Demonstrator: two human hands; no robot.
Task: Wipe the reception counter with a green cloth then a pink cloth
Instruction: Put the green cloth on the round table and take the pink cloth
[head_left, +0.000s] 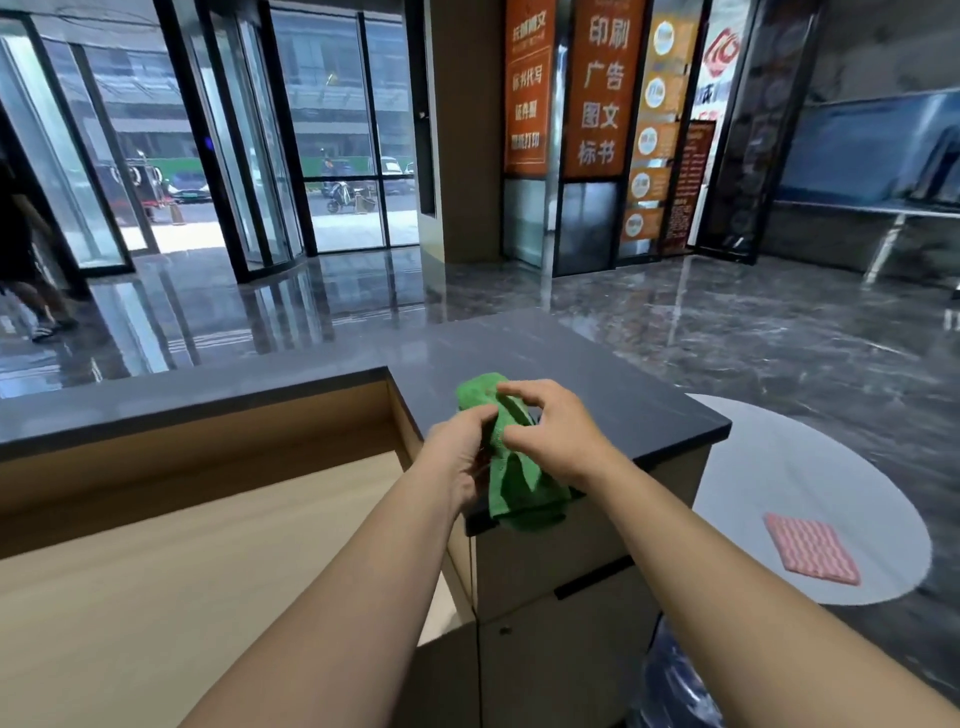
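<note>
A green cloth (511, 483) is bunched up above the dark grey reception counter (597, 374), its lower end hanging over the near edge. My left hand (460, 457) grips the cloth on its left side. My right hand (556, 431) pinches the cloth's upper part with curled fingers. A folded pink cloth (810, 548) lies flat on a round white table (831, 467) to the right of the counter, away from both hands.
The counter turns in an L, with a lower beige desk surface (156, 571) inside it on the left. White cabinet fronts (561, 623) stand under the counter's end. Polished dark floor, glass doors and orange banners lie beyond. A person stands at far left.
</note>
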